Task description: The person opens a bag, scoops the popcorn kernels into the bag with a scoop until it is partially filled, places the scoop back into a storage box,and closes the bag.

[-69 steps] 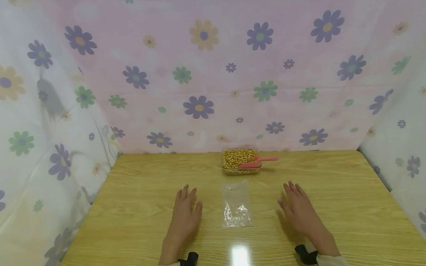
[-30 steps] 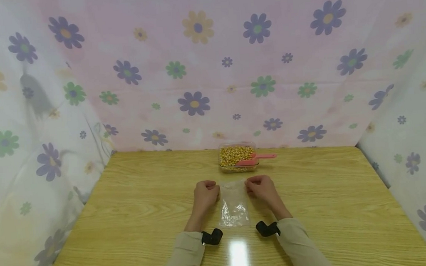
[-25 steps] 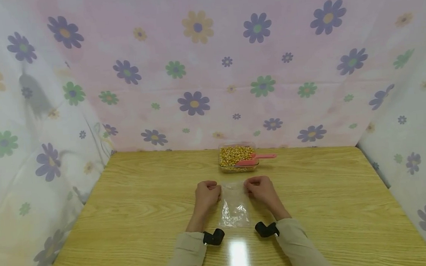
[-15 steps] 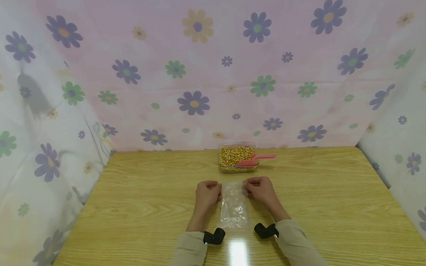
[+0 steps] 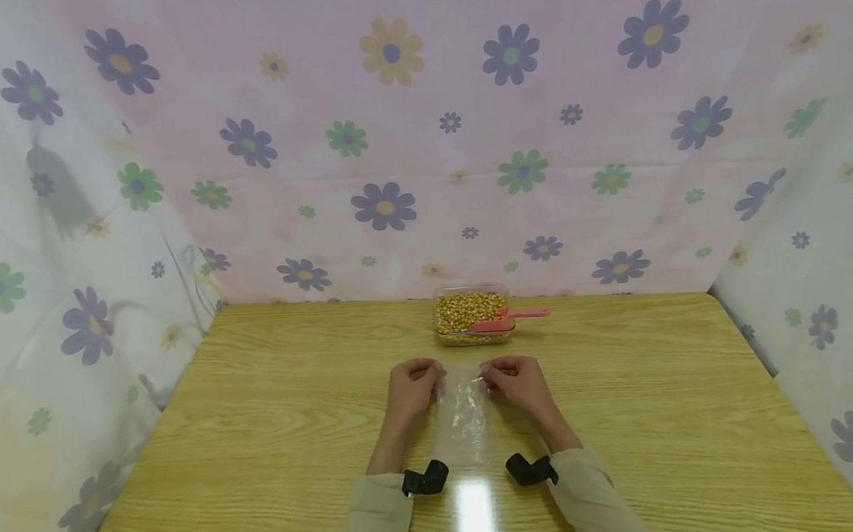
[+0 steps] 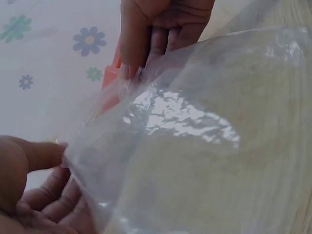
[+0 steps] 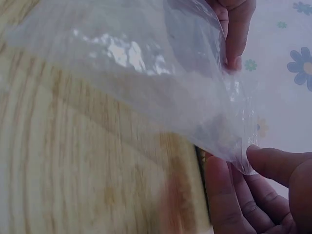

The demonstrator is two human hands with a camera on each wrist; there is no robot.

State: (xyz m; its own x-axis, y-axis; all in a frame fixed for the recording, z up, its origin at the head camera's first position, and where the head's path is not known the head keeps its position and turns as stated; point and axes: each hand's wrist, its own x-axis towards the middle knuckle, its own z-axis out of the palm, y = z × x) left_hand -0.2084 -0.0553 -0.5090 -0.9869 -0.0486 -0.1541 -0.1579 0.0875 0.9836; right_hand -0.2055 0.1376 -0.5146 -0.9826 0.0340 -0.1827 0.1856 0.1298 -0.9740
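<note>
A clear plastic bag [image 5: 463,422] hangs between my two hands near the middle of the table. My left hand [image 5: 411,392] pinches its upper left corner between thumb and fingers. The opposite upper corner is pinched by my right hand [image 5: 517,384]. In the left wrist view the bag [image 6: 195,131] spreads wide and shiny from the pinched edge, with nothing inside it. The right wrist view shows the right thumb [image 7: 273,163] pressing the bag's corner against the fingers.
Beyond the hands, a clear rectangular container [image 5: 475,339] of yellow corn kernels [image 5: 467,309] stands near the back edge. A pink scoop [image 5: 524,313] lies in it, handle sticking out to the right. Flowered cloth [image 5: 416,133] surrounds the wooden table [image 5: 275,445] at back and sides.
Both hands came in from the sides, took the bag's upper corners and drew slightly closer together. The bag, flat on the table before, is now raised at its top edge. Container and scoop stayed put.
</note>
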